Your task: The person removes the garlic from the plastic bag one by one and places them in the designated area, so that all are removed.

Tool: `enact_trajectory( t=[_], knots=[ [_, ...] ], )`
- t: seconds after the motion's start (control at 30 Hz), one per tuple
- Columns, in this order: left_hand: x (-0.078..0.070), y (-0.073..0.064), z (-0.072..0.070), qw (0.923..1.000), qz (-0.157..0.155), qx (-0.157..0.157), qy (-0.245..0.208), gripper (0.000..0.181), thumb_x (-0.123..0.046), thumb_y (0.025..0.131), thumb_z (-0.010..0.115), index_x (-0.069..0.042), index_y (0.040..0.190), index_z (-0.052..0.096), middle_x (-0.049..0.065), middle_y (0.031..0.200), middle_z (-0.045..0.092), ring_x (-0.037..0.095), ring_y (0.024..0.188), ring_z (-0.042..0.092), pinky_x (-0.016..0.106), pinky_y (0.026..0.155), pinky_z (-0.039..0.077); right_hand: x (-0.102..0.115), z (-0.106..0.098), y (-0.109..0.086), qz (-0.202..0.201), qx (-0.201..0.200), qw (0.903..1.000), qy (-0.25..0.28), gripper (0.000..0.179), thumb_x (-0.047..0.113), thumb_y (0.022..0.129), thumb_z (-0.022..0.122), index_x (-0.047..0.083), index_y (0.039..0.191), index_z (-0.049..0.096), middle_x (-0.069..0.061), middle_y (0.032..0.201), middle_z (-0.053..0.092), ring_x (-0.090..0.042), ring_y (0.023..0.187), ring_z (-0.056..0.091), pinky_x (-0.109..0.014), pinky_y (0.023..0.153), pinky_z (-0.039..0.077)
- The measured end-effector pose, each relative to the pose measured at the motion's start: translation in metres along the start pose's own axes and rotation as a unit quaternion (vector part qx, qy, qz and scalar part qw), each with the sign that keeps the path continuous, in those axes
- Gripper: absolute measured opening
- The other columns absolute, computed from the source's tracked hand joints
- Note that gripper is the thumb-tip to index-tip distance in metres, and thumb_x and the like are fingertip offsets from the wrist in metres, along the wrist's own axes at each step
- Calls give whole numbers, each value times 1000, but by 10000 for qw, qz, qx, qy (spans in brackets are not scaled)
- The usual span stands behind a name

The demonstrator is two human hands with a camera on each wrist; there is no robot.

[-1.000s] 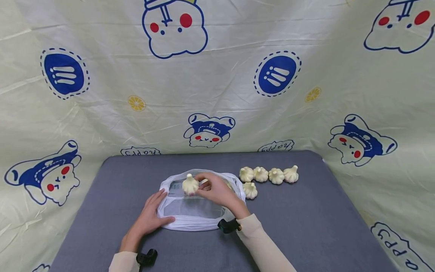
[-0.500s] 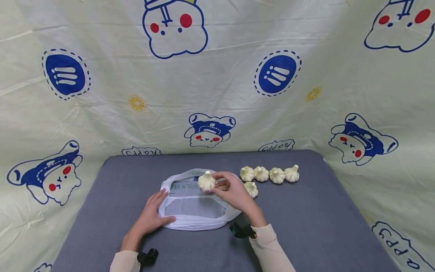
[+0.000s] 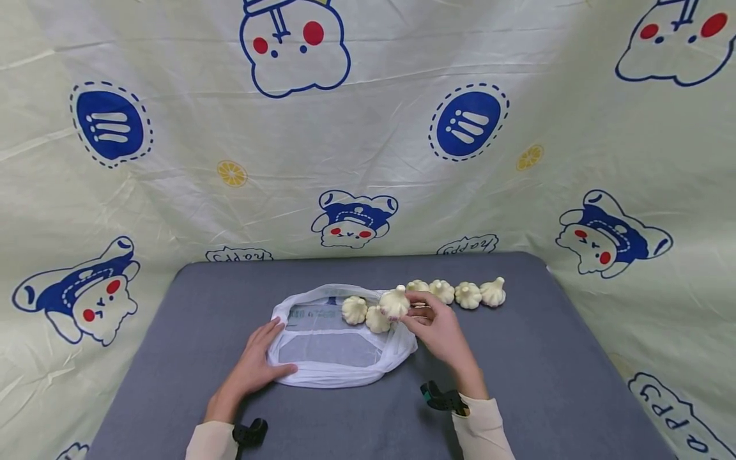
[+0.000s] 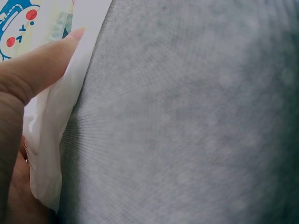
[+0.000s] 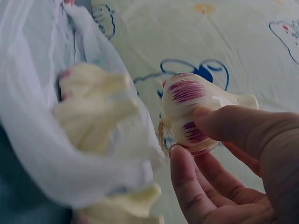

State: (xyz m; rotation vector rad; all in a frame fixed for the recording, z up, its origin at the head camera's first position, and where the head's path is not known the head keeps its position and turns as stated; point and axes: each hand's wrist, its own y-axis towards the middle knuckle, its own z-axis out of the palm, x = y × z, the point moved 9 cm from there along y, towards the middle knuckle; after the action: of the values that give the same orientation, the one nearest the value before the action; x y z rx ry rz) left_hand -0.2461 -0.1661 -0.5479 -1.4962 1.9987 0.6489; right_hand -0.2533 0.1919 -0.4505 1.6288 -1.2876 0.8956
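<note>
Grey worktop (image 3: 218, 319) is backed by a printed cloth (image 3: 374, 128); white bag (image 3: 322, 378) is laid on the worktop, mouth spread open; two garlics (image 3: 354, 310) are seen inside, toward the right of the mouth, one partly covered by the held garlic (image 3: 394, 303); four more are lined up in a row (image 3: 462, 296) to the right, beyond the bag, the leftmost partly blocked by the right hand (image 3: 436, 327).

Held garlic is pinched between right thumb and fingers, stem up, over the bag's right rim in the head view; contact with the rim can't be told; left hand (image 3: 253, 367) is placed at the bag's left side, thumb spread wide from the fingers, thumb rested on the near rim.
</note>
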Motion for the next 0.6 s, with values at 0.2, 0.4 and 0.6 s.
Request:
enact_trajectory(
  t=[0.2,0.4,0.6],
  knots=[
    [0,0,0,10000,-3,0,17,100,-40,77,89,3,154,41,22,164,34,48,149,27,70,118,26,-11,-27,-9,198,-407,9989,-120,41,5,94,74,2,133,62,-19,136,62,-36,112,69,-21,87,57],
    [0,0,0,10000,7,-30,-2,100,-40,77,88,3,154,41,22,164,34,49,149,26,70,117,26,-23,-49,-13,302,-728,9968,-91,43,3,92,75,-1,132,62,-21,135,62,-15,103,71,-14,82,56],
    [-1,0,0,10000,34,-41,-22,100,-39,77,88,3,154,42,23,164,34,49,148,27,70,117,26,-37,-66,-18,412,-949,9945,-138,45,6,93,76,-1,134,60,-21,138,60,4,99,65,-11,83,54]
  ],
)
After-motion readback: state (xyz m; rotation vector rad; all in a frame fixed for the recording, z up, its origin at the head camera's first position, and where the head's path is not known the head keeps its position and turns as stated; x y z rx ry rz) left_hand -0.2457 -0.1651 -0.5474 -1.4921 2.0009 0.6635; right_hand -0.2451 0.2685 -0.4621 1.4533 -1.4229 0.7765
